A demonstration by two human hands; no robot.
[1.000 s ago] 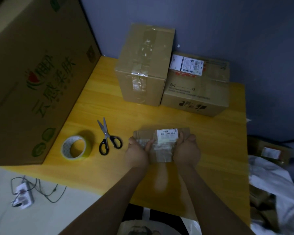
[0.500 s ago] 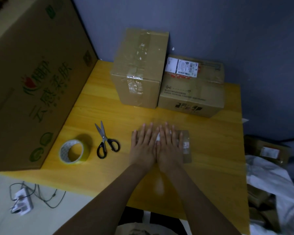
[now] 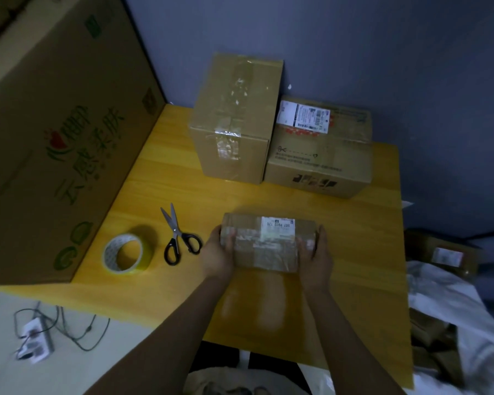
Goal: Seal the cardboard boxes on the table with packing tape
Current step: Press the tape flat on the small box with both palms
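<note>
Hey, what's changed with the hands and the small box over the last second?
Half a second ago both hands lay flat, side by side, on top of the small box. Now they have moved apart: the left hand grips its left end and the right hand its right end, baring the label. The tape roll, scissors, tall box and low box stayed put.

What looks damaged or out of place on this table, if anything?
Nothing is spilled. The tape on the tall box at the back is wrinkled and patchy. The small box, gripped by the left hand and right hand, carries creased, layered strips too. The scissors lie slightly open.
</note>
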